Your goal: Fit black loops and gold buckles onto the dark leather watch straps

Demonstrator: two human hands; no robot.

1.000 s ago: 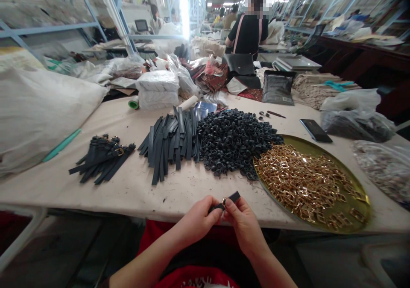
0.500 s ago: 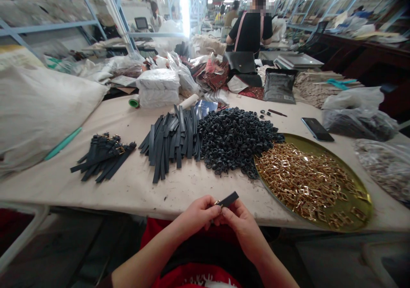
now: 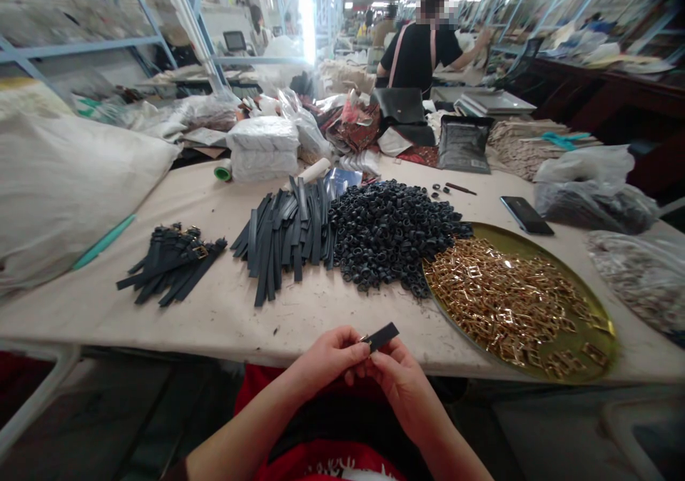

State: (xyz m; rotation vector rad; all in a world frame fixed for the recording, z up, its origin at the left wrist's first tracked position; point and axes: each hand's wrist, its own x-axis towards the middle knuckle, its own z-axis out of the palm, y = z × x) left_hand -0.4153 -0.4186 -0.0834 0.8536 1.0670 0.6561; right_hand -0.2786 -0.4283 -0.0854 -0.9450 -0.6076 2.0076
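Near the table's front edge, my left hand (image 3: 342,352) pinches a short dark strap (image 3: 384,336) with a small gold buckle (image 3: 366,340) at its near end. My right hand (image 3: 394,367) closes on the same strap from the right, its fingertips touching those of my left hand. The fingers hide the lower part of the strap. Ahead lie a pile of loose dark straps (image 3: 286,231) and a heap of small black loops (image 3: 393,231). A round gold tray (image 3: 604,363) at the right holds gold buckles (image 3: 508,299). Buckled straps (image 3: 174,263) lie in a bunch at the left.
A phone (image 3: 527,215) and a thin dark tool (image 3: 461,189) lie behind the tray. A big pale sack (image 3: 69,188) stands at the left, a wrapped white bundle (image 3: 264,147) at the back. Plastic bags (image 3: 594,188) sit at the right. Further off, a person (image 3: 417,53) faces away.
My right hand's fingers have shifted slightly lower on the strap, while my left hand has barely moved. The person in the background has stretched an arm out to the right.
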